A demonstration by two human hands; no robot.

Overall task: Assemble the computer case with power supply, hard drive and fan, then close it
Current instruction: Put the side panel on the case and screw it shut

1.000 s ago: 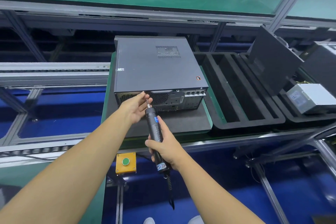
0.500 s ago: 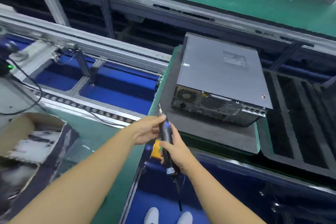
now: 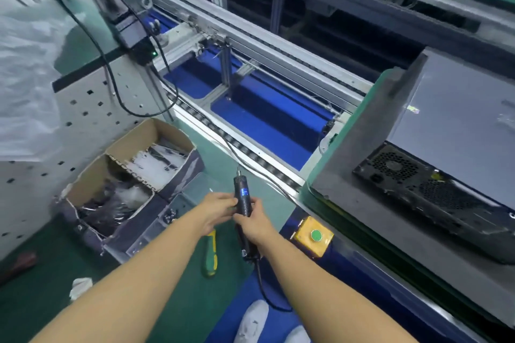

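The closed grey computer case (image 3: 457,120) lies on a dark foam pad (image 3: 370,164) at the right, its rear panel with fan grilles facing me. My right hand (image 3: 255,220) grips the black electric screwdriver (image 3: 243,199) by its body, bit pointing up and away. My left hand (image 3: 218,210) holds the screwdriver's upper body from the left, fingers curled against it. Both hands are well left of the case, over the green side table.
A cardboard box (image 3: 131,181) of bagged parts stands at the left. A green-and-yellow hand screwdriver (image 3: 210,255) lies on the green table (image 3: 178,301). A yellow box with a green button (image 3: 315,237) hangs under the conveyor edge. The conveyor rail (image 3: 250,44) runs behind.
My view has swung left, away from the case. Both hands drew the electric screwdriver back from the case's rear panel to above the side table.
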